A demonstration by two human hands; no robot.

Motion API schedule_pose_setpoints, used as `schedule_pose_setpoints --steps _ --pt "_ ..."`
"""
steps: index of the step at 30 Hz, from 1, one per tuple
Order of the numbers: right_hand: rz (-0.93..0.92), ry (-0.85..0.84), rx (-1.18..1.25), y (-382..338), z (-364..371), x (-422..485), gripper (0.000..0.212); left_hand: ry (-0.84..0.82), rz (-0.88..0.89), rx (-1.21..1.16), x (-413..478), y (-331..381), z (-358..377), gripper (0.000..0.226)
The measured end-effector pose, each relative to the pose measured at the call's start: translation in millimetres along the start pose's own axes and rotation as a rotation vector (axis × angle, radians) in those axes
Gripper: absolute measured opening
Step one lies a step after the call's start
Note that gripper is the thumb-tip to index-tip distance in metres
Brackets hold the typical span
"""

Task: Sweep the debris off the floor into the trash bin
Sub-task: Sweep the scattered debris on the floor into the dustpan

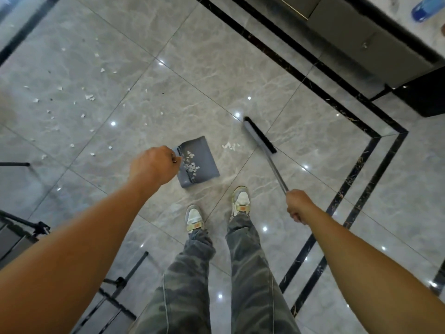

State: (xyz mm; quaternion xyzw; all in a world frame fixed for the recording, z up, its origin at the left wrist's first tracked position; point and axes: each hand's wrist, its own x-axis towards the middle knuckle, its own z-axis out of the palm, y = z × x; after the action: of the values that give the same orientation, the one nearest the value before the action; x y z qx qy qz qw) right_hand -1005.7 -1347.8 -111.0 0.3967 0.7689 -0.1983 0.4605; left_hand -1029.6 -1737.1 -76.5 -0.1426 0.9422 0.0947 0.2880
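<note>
Left hand (154, 165) fisted on the dustpan (204, 162) handle, right hand (297, 204) gripping the broom (260, 136) shaft: keep pan lip flat, pull short low strokes through the scraps (230, 145) just right of its mouth, loose debris (89, 97) well left of it next.

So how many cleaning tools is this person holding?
2. The left hand grips a dustpan holding scraps; the right hand holds a broom, its head right of the dustpan. No others in view.

Dustpan (204, 162) handle hidden under L hand (154, 166), broom (260, 135) top end inside R hand (298, 204)
</note>
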Motion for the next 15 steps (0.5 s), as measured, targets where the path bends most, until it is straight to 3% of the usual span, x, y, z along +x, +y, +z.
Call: schedule_pose_setpoints --steps 9,15 --pt "0.057 -0.346 0.248 0.2 97.7 -68.1 0.033 0.020 -0.032 0.028 7.8 15.6 -4.3 0.038" --pt "-0.075 -0.286 0.297 17.7 98.9 -113.4 0.028 0.034 -0.040 0.034 8.6 15.1 -2.6 0.036"
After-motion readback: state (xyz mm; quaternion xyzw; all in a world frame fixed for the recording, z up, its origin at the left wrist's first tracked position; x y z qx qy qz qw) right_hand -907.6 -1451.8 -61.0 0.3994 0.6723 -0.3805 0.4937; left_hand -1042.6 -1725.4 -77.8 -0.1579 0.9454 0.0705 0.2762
